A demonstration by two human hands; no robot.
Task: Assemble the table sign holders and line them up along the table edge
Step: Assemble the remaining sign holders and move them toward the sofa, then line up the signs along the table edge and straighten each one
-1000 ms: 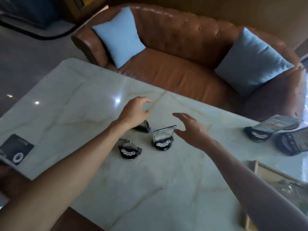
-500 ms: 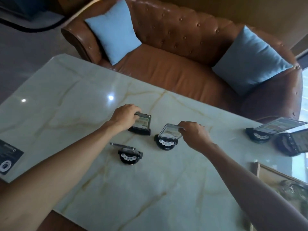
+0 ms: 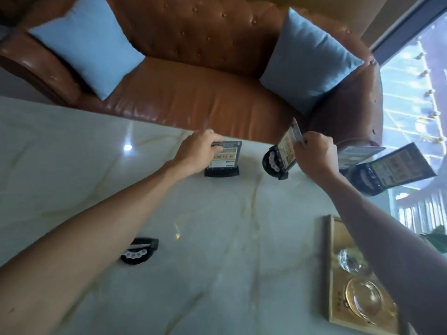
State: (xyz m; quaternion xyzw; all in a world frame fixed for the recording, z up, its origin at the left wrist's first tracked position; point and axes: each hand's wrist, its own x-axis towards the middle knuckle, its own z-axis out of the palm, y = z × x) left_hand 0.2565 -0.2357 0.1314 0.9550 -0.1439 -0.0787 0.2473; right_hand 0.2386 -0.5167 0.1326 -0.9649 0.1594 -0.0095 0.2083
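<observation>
My left hand (image 3: 197,152) grips the top of a sign holder (image 3: 223,162), a printed card in a black base, which stands on the marble table (image 3: 217,238) near its far edge. My right hand (image 3: 314,153) holds the card of a second sign holder (image 3: 280,157), tilted, its round black base at the table's far edge. Two more assembled holders (image 3: 391,171) stand to the right, one partly hidden behind my right hand. A black base (image 3: 139,252) with a flat card lies near my left forearm.
A brown leather sofa (image 3: 193,100) with two light blue cushions (image 3: 89,44) runs along the far side of the table. A wooden tray (image 3: 330,274) with glass dishes sits at the right front. A window is at the far right.
Both hands have carried their sign holders away from the table's middle to its far edge. The right one is now tilted. The third base stayed behind.
</observation>
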